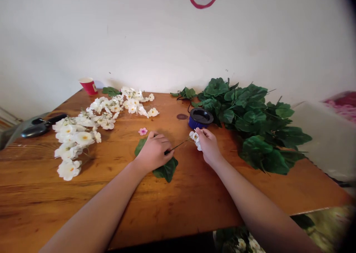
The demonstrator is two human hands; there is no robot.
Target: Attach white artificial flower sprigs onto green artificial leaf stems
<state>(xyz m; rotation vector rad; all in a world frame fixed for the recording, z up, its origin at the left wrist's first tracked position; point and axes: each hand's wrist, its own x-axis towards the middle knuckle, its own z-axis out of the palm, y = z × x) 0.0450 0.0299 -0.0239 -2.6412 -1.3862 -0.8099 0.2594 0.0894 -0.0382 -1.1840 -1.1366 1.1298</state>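
Observation:
My left hand (156, 149) is closed over a green leaf sprig (167, 170), its leaves showing on both sides of the hand. A thin dark stem (178, 145) runs from those fingers toward the right. My right hand (208, 145) pinches a small white flower cluster (194, 136) at that stem's other end; whether the two are joined I cannot make out. Just behind the right hand stands a blue pot with a black bowl-shaped top (200, 116). A small pink flower (142, 131) lies beyond my left hand.
White flower bunches (80, 134) spread over the wooden table (111, 197) at left, near black-handled scissors (39, 127) and a red paper cup (88, 86). Green leaf sprigs (250, 116) are heaped at right. More white flowers (247, 243) show below the front edge.

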